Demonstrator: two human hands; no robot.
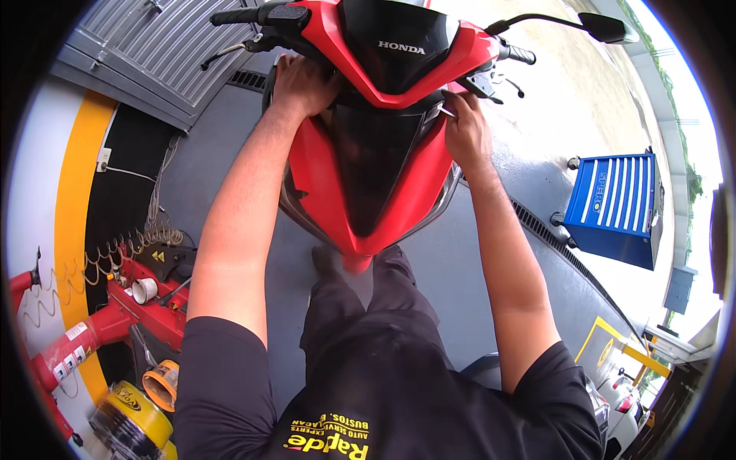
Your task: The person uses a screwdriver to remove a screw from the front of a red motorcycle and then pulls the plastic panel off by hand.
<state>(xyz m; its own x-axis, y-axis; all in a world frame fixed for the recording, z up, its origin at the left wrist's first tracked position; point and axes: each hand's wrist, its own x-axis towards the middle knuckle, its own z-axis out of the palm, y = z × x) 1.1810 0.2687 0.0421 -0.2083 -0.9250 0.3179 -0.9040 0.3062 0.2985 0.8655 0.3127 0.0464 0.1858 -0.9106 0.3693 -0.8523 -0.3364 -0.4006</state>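
A red and black scooter (pixel 322 172) stands upright in front of me, its front end facing me. My left hand (pixel 307 86) is at the upper left side of the front panel, under the handlebar cover (pixel 326 27); its fingertips are partly hidden behind the bodywork. At the opposite upper edge, my right hand (pixel 469 132) has its fingers bent against the panel. A thin pale piece (pixel 446 112) shows beside those fingers, and I cannot tell whether it is a tool or part of the scooter. The dark centre panel (pixel 374 161) lies between my hands.
A blue wheeled tool cabinet (pixel 611 201) stands to the right, beyond a floor drain grate (pixel 556 245). Red workshop equipment (pixel 100 330) with a coiled air hose (pixel 142 239) is at the left. The scooter's mirror (pixel 608 28) sticks out at upper right.
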